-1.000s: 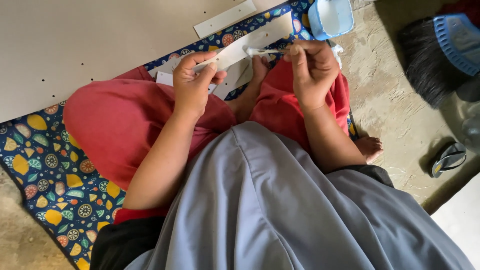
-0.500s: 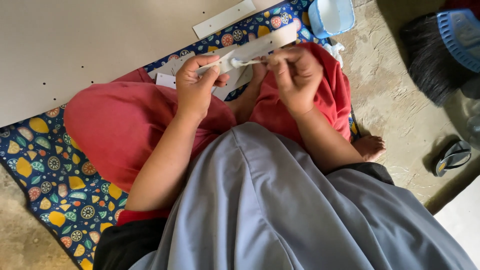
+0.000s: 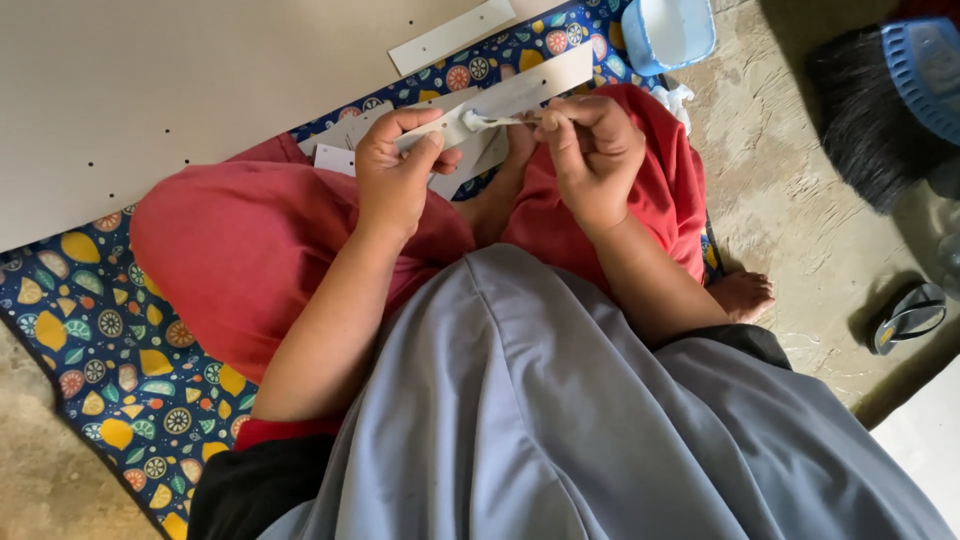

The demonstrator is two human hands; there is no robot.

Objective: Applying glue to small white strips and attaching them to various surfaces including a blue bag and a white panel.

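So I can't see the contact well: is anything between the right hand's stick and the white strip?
Nothing visible: the stick in the right hand meets the white strip, which the left hand holds.

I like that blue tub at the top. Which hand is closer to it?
Right. The right hand is just below and left of the blue tub, apart from it. The left hand, holding the white strip, is farther left.

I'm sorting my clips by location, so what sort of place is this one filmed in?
Probably the floor of a home or small informal workspace. The person sits on a patterned mat laid over a rough concrete floor, with a broom and a loose sandal lying nearby.
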